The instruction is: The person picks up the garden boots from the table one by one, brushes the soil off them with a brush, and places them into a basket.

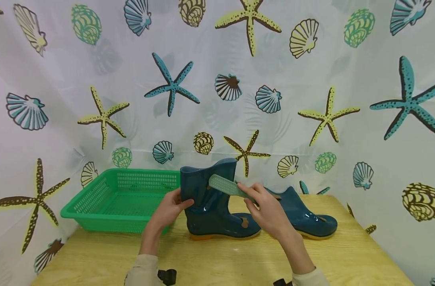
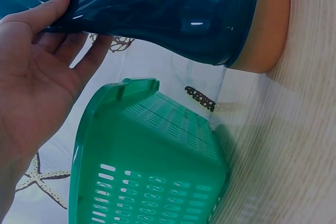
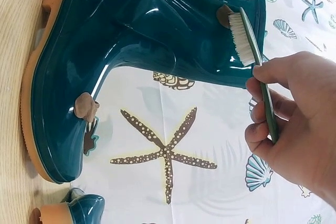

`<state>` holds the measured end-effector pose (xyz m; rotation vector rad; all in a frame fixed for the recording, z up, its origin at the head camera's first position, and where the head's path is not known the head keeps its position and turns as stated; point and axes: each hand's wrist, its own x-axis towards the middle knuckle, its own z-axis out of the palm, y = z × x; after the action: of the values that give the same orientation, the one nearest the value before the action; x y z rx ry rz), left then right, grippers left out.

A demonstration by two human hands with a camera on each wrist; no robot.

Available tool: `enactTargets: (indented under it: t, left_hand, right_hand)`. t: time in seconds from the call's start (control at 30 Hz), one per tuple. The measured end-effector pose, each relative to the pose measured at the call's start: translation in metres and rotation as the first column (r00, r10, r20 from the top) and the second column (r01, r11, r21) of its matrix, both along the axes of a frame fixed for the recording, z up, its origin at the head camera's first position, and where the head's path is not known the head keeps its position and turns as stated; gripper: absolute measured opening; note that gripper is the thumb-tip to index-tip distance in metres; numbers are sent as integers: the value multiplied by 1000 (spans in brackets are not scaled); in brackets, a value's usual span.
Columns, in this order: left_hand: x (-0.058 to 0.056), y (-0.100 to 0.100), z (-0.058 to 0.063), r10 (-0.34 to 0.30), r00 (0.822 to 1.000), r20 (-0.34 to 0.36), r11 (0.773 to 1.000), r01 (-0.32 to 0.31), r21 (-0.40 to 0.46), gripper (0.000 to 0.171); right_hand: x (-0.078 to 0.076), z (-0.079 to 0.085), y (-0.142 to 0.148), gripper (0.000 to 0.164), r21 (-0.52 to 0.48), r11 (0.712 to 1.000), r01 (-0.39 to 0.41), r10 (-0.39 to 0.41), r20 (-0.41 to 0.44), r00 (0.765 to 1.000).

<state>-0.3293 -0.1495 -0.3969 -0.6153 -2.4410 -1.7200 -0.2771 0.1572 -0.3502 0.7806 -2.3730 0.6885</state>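
Note:
A dark blue rubber boot [image 1: 212, 224] with a tan sole stands upright on the table. My left hand [image 1: 169, 210] grips its shaft from the back, thumb on the near side and fingers behind. In my right hand [image 1: 265, 206] is a green scrub brush [image 1: 226, 186], held by its handle. Its white bristles [image 3: 242, 40] face the upper shaft, right at a brown mud-like clump [image 3: 224, 16]. Another brown clump [image 3: 86, 106] sticks to the top of the foot.
A second blue boot [image 1: 303, 216] stands to the right, partly hidden behind my right hand. At the left is a green plastic basket [image 1: 96, 217] with slotted walls. The wooden table [image 1: 217, 262] ends at a shell-and-starfish patterned curtain [image 1: 203, 119].

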Motion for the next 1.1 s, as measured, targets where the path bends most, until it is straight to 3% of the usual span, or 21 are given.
enactTargets:
  t: [0.37,0.67,0.77,1.1]
  left_hand:
    - [0,-1,-3,40,999,9,999,-40,-4,44]
    - [-1,-3,-3,28,1000,5,1000,-28,-9,46]
    - [-1,-3,-2,23,1000,6,1000,-23,-15,44]
    - [1,-2,1,26,1000,12,999,-26,-21,36]
  right_hand:
    - [0,1,6,43,21,999,-29,28,34,999]
    - [-2,4,9,42,-61,998,-21,13,-126,992]
    - [-3,2,8,43,-47,999,-28,20,-152,988]
    - [1,0,1,44,8,1000,-24,24,-5,1000]
